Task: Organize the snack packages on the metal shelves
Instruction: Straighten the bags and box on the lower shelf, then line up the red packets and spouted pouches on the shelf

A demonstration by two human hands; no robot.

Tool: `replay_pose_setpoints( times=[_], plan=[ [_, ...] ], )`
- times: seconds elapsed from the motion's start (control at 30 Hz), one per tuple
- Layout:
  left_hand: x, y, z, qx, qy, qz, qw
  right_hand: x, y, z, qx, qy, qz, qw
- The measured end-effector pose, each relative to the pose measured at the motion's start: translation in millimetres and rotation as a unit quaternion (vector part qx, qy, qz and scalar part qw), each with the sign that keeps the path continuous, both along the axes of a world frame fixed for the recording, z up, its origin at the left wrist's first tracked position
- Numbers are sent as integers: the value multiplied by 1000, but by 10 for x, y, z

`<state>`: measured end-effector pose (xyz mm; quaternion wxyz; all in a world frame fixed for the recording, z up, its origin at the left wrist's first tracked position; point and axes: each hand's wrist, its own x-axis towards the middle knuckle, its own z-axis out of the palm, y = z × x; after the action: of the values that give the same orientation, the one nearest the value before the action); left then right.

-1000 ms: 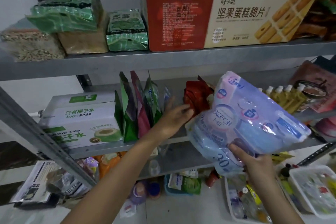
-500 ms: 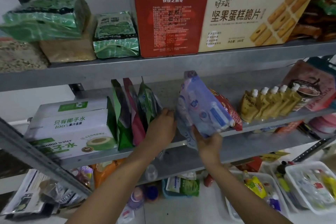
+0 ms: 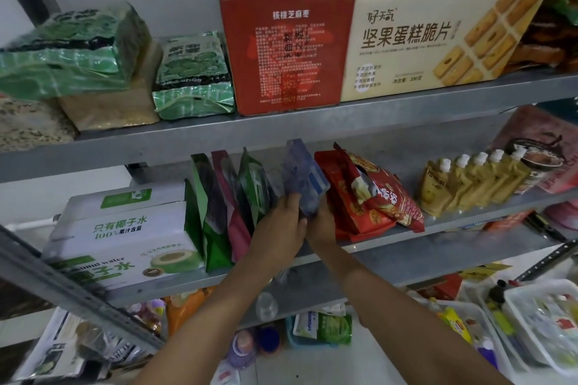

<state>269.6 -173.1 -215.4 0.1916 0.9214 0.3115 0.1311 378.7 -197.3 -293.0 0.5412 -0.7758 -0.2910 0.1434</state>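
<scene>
Now | left hand [image 3: 280,228] grips blue pack [image 3: 305,176] | right hand [image 3: 322,222] grips it

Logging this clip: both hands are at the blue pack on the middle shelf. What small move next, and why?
Probably slide the blue pack deeper and let go: it stands tilted between the green pouch and the red bag, its lower end held by the left hand and right hand.

Dim flat indoor light, soft overall blur, edges bowed, lower corners perhaps darkest
</scene>
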Motion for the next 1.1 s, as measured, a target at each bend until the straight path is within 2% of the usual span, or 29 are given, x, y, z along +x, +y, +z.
replay_pose_setpoints(
  times=[0.07, 0.17, 0.23, 0.37, 0.5, 0.67, 0.73, 0.83, 0.9, 0.97, 1.03, 1.1],
  plan=[
    [3, -6, -5, 4, -21, 0, 1000, 30, -34, 72, -6, 6, 30, 999],
    [12, -3, -23, 12, -37, -8, 999, 53, -131, 149, -65, 0, 69, 995],
    [15, 1, -39, 12, -43, -18, 999, 35, -229, 137, -47, -23, 93, 994],
    [6, -15, -107, 42, -43, -11, 998, 84, -467, -60, 27, -137, 65, 988],
    [41, -96, -151, 80, -47, 12, 996, 210, -776, -96, 71, -114, -8, 991],
    [154, -226, -215, 224, -71, 50, 971, 505, -968, -94, 44, -178, -22, 983],
    [229, -277, -284, 309, -64, 16, 949, 683, -978, -110, 41, -202, -19, 978],
    [457, -433, -408, 405, -19, -55, 912, 953, -946, -108, 55, -238, 59, 968],
    [675, -544, -485, 404, 17, -50, 913, 1083, -959, -74, 71, -221, 113, 966],
    [880, -607, -563, 368, 43, 0, 929, 1208, -1014, -43, 88, -169, 142, 971],
    [1045, -615, -673, 299, 57, 49, 951, 1401, -1048, -49, 64, -97, 146, 982],
    [1150, -599, -769, 190, 73, 92, 975, 1647, -1061, -39, 7, -6, 139, 990]
  ],
)
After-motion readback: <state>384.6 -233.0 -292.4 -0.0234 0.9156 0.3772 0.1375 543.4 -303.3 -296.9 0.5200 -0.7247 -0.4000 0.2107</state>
